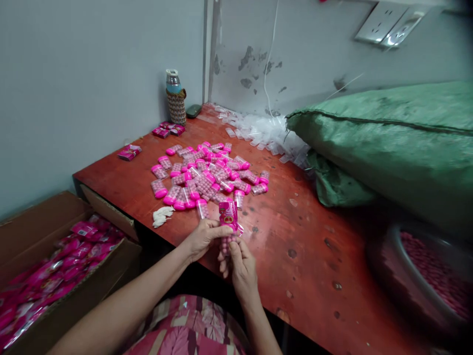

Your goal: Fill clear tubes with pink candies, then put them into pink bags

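Observation:
At the table's front edge, both hands are closed around one small clear candy box (225, 245) of pink balls, with a shiny magenta printed wrapper (228, 214) at its top. My left hand (205, 240) pinches the wrapper with its thumb where it meets the box. My right hand (244, 268) grips the box's lower end between thumb and fingers. Just beyond them spreads a pile of similar boxes with bright pink caps (203, 180). How far the wrapper covers the held box is partly hidden by my fingers.
A carton (121, 266) of wrapped packs stands at lower left. White finger cots (162, 216), flat magenta wrappers (129, 152) and a bottle in a woven holder (176, 106) lie leftward. Clear plastic pieces (268, 132), a green sack (388, 133) and a basin (397, 246) of pink balls are rightward.

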`<state>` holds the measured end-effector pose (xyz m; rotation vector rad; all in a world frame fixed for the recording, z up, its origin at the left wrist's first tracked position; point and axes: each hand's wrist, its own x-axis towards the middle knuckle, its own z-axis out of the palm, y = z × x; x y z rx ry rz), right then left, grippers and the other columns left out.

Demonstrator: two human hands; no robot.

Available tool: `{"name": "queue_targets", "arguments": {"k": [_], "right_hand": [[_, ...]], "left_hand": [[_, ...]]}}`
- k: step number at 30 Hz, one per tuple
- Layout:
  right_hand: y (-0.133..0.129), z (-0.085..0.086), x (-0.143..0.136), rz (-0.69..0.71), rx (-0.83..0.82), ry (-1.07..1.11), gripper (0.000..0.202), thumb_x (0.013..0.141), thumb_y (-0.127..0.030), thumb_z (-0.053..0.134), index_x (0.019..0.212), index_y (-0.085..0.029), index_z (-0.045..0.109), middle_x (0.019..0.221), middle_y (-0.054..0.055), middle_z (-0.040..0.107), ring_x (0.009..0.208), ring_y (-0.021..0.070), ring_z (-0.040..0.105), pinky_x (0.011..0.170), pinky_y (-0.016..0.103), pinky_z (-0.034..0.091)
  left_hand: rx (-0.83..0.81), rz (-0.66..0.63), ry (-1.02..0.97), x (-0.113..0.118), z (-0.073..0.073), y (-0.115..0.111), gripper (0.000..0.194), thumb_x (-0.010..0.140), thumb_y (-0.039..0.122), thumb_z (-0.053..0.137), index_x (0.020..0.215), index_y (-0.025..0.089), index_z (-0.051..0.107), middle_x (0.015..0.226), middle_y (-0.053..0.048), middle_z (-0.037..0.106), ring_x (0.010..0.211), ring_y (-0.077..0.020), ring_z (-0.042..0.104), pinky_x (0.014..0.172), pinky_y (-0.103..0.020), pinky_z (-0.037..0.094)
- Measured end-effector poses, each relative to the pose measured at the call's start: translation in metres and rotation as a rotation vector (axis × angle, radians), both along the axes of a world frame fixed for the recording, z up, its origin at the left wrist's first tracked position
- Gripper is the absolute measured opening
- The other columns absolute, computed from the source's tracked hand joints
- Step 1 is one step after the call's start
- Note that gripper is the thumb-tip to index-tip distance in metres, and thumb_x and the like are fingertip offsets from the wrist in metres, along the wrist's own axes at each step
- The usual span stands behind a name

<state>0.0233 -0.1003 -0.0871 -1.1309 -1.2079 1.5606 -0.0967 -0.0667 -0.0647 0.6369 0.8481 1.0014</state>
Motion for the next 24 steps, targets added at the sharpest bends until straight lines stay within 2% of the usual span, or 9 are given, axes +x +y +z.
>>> {"name": "queue_targets", "arguments": {"k": [3,6,8,10,15,17,20,24], "right_hand": [[0.000,0.002,-0.001,-0.054,0.005,-0.030,0.028,0.085,-0.045,0.037,0.086,-0.019,0.048,0.059,-0.004,0.052,0.037,0.0062,0.045,0.032,0.016,0.036],[-0.001,0.004,-0.001,-0.132,0.099,-0.180,0.026,0.085,-0.042,0.039,0.087,-0.019,0.050,0.060,-0.004,0.052,0.041,0.0063,0.047,0.036,0.016,0.038],[-0.001,0.003,0.000,-0.154,0.123,-0.203,0.025,0.085,-0.041,0.040,0.084,-0.019,0.051,0.060,-0.004,0.052,0.041,0.0062,0.047,0.036,0.016,0.038],[-0.001,0.001,0.001,-0.147,0.069,-0.125,0.025,0.084,-0.042,0.041,0.081,-0.018,0.051,0.058,-0.004,0.052,0.040,0.0061,0.046,0.034,0.015,0.036],[0.003,-0.006,-0.001,-0.132,-0.205,0.245,0.030,0.082,-0.046,0.044,0.075,-0.017,0.049,0.051,-0.005,0.050,0.030,0.0039,0.037,0.026,0.013,0.028],[0.003,-0.005,-0.001,-0.112,-0.227,0.271,0.030,0.082,-0.046,0.044,0.075,-0.017,0.049,0.049,-0.005,0.051,0.029,0.0037,0.036,0.025,0.013,0.027],[0.001,-0.002,-0.001,-0.079,-0.134,0.126,0.029,0.083,-0.045,0.043,0.076,-0.017,0.049,0.052,-0.004,0.052,0.032,0.0048,0.040,0.028,0.014,0.031],[-0.003,0.001,0.000,-0.179,0.109,-0.217,0.026,0.084,-0.042,0.042,0.083,-0.018,0.052,0.058,-0.003,0.054,0.040,0.0065,0.047,0.037,0.016,0.038]], "left_hand": [[0.030,0.023,0.032,0.000,-0.001,-0.001,0.022,0.067,0.028,0.064,0.065,0.007,0.064,0.051,-0.005,0.059,0.041,-0.0110,0.052,0.042,-0.022,0.039],[0.011,0.145,0.068,0.006,-0.004,-0.003,0.021,0.065,0.029,0.066,0.062,0.008,0.062,0.050,-0.003,0.058,0.040,-0.0101,0.050,0.041,-0.022,0.038],[-0.022,0.199,0.058,0.011,-0.005,-0.005,0.021,0.064,0.028,0.068,0.061,0.009,0.061,0.049,-0.002,0.057,0.040,-0.0099,0.050,0.040,-0.021,0.038],[-0.049,0.207,0.028,0.016,-0.004,-0.007,0.022,0.063,0.029,0.068,0.060,0.009,0.059,0.048,-0.001,0.055,0.038,-0.0093,0.049,0.039,-0.021,0.037],[-0.047,0.180,-0.046,0.018,0.000,-0.010,0.025,0.065,0.032,0.067,0.061,0.008,0.057,0.051,-0.002,0.056,0.041,-0.0087,0.050,0.042,-0.021,0.041],[-0.030,0.162,-0.075,0.015,0.001,-0.010,0.027,0.068,0.034,0.064,0.062,0.009,0.056,0.052,-0.002,0.056,0.041,-0.0085,0.050,0.042,-0.020,0.041],[-0.021,0.137,-0.088,0.012,0.001,-0.008,0.027,0.069,0.035,0.062,0.063,0.010,0.054,0.049,-0.001,0.055,0.037,-0.0089,0.048,0.036,-0.020,0.038],[-0.044,0.184,-0.055,0.015,-0.001,-0.008,0.023,0.065,0.030,0.067,0.062,0.009,0.057,0.050,-0.001,0.055,0.038,-0.0081,0.048,0.036,-0.019,0.038]]}}
